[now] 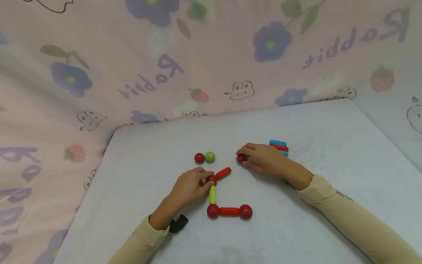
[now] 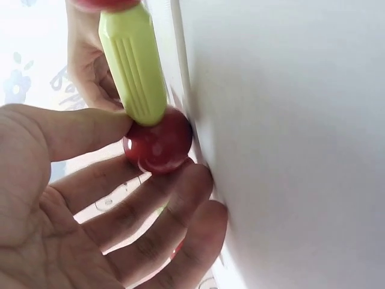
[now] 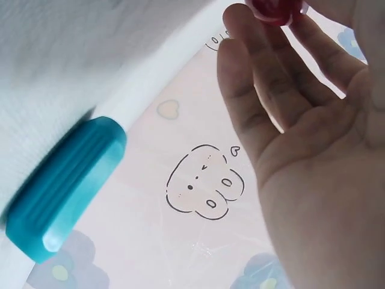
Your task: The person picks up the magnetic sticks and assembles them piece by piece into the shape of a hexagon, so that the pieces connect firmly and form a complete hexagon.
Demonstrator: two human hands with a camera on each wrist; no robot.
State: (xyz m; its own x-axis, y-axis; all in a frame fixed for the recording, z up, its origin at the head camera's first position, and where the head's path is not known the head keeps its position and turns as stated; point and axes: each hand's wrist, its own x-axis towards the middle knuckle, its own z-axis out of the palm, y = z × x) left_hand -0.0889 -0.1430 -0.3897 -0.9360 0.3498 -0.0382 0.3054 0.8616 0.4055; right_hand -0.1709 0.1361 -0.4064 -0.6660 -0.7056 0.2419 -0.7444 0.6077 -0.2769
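My left hand (image 1: 188,186) pinches a red ball (image 2: 159,147) between thumb and fingers, low over the table. A yellow-green rod (image 1: 212,195) runs from that ball to a second red ball (image 1: 213,211). From there a red rod (image 1: 229,211) leads to a third red ball (image 1: 245,212) at the near end. Another red rod (image 1: 224,173) points up and right from the pinched ball. Over to the right, my right hand (image 1: 266,160) holds a loose red ball (image 1: 241,158) by its fingertips; the palm hides nothing else in the right wrist view.
Behind my left hand, a red ball (image 1: 199,158) and a green ball (image 1: 210,157) sit side by side. Blue rods (image 1: 278,143) and a red rod (image 1: 281,148) lie past my right hand. A black object (image 1: 178,223) is beside my left wrist. Printed cloth (image 1: 211,66) hangs behind the white table (image 1: 148,146).
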